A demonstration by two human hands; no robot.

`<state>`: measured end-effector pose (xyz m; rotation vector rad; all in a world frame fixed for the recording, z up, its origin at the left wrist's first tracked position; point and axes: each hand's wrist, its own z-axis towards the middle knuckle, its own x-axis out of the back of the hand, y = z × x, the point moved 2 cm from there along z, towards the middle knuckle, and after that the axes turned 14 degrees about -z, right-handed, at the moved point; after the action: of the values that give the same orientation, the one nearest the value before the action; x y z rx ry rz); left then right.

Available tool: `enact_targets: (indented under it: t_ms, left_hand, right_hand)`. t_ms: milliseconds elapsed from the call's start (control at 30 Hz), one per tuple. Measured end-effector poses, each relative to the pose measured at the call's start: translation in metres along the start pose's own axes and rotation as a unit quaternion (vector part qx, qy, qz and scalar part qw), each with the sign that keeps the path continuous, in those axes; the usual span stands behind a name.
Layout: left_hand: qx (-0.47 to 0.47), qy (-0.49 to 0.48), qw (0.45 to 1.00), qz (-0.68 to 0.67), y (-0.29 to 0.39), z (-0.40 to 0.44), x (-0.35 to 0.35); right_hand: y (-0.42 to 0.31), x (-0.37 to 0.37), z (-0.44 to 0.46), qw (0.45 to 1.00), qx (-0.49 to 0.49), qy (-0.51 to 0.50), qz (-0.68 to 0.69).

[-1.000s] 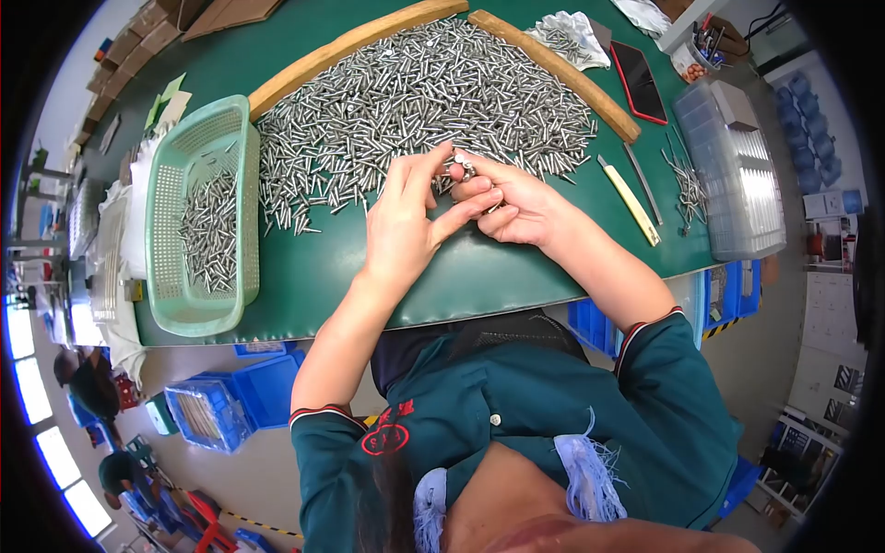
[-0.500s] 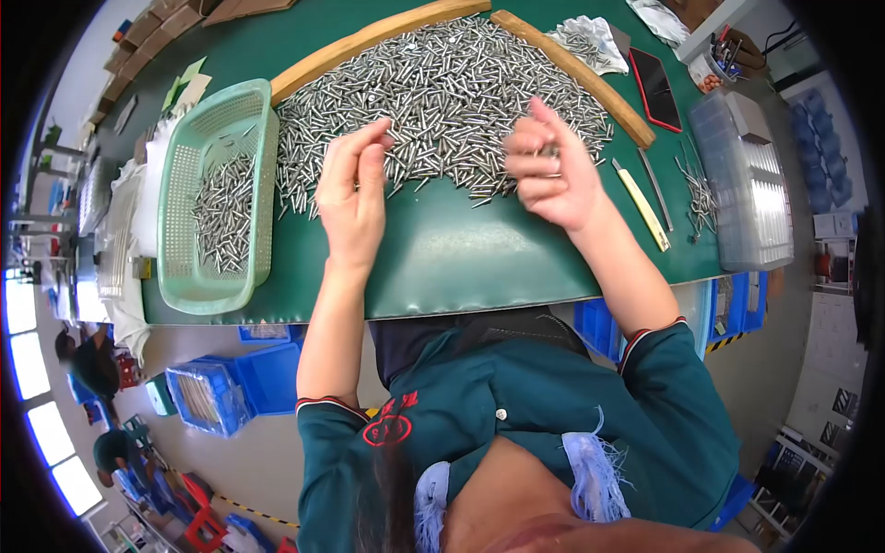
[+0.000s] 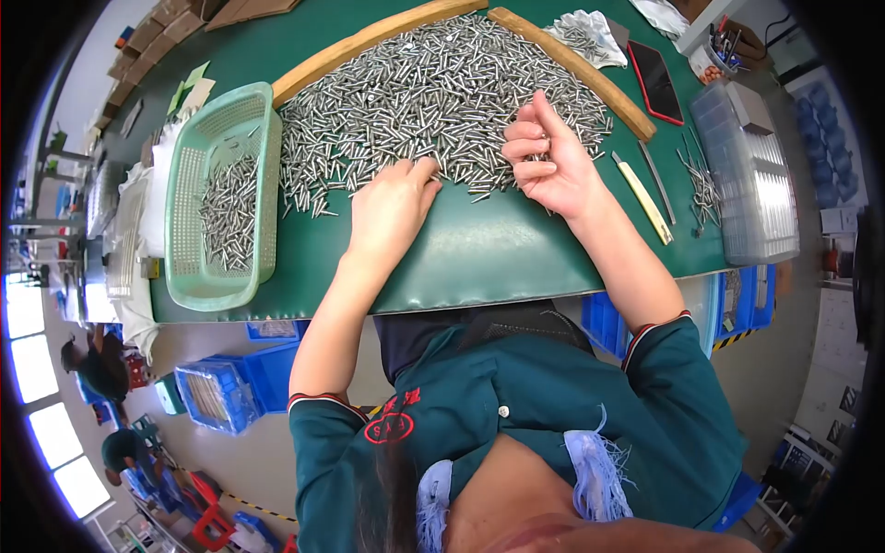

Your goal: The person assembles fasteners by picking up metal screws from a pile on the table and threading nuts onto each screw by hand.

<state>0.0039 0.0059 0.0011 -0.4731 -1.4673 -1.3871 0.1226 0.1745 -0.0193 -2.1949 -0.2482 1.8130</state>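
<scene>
A wide heap of small silver metal pins (image 3: 406, 101) covers the green tabletop in front of me. At its near edge, my left hand (image 3: 392, 207) reaches down with fingers bent together and fingertips among the pins; what they pinch is hidden. My right hand (image 3: 562, 170) is raised over the heap's right side, fingers curled toward the palm and thumb pointing up. Small glints between its fingers look like metal pins, though most of the palm is covered. Left of the heap, a light green plastic basket (image 3: 175, 212) holds more of the same pins.
Two wooden strips (image 3: 369, 44) (image 3: 581, 76) border the heap at the back. To the right lie a yellow-handled cutter (image 3: 643, 203), a thin metal strip (image 3: 656, 182), a red-edged phone (image 3: 654, 83) and a clear plastic box (image 3: 751, 184). Blue bins (image 3: 221, 392) stand below the table.
My left hand has come down and to the right, from above the heap's left part to its near edge. My right hand stays nearly in place, fingers still curled.
</scene>
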Motion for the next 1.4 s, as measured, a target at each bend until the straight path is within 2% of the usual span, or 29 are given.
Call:
enact_targets:
  t_ms: [100,200,367,467,600,767,900,1000,1200,1300,1400]
  left_hand:
    - [-0.012,-0.053,0.998,-0.010,0.002,-0.008,0.006]
    - [-0.065,-0.030,0.996,-0.045,-0.004,-0.020,0.013]
    - [0.055,0.048,0.994,-0.077,-0.010,-0.025,0.028]
    - [0.022,0.037,0.998,-0.048,-0.010,-0.025,0.025]
    - [0.027,0.032,0.999,-0.029,-0.005,-0.021,0.018]
    - [0.020,0.061,0.998,-0.011,-0.005,-0.016,0.013]
    - [0.031,0.020,0.999,0.015,-0.006,-0.008,0.007]
    - [0.015,-0.014,0.999,-0.025,-0.004,-0.006,0.010]
    - [-0.086,-0.053,0.992,-0.079,-0.012,-0.011,0.021]
    - [-0.004,-0.029,0.993,-0.110,-0.011,-0.014,0.031]
    - [0.061,0.008,0.996,-0.067,-0.016,-0.014,0.030]
  right_hand:
    - [0.002,-0.003,0.000,1.000,-0.001,0.009,-0.016]
    - [0.006,-0.012,-0.004,0.996,0.007,0.083,-0.029]
    - [0.008,-0.010,-0.001,0.997,-0.038,0.049,-0.035]
    - [0.011,-0.005,-0.001,0.996,-0.058,0.029,-0.062]
    - [0.014,-0.005,0.000,0.996,-0.065,0.035,-0.057]
    - [0.015,-0.008,-0.001,0.991,-0.059,0.080,-0.090]
    - [0.019,-0.020,-0.003,0.981,-0.069,0.115,-0.142]
    - [0.018,-0.022,-0.004,0.983,-0.067,0.104,-0.137]
    - [0.019,-0.021,-0.004,0.982,-0.078,0.107,-0.134]
    - [0.020,-0.020,-0.004,0.981,-0.075,0.115,-0.134]
    - [0.021,-0.019,-0.003,0.983,-0.077,0.116,-0.121]
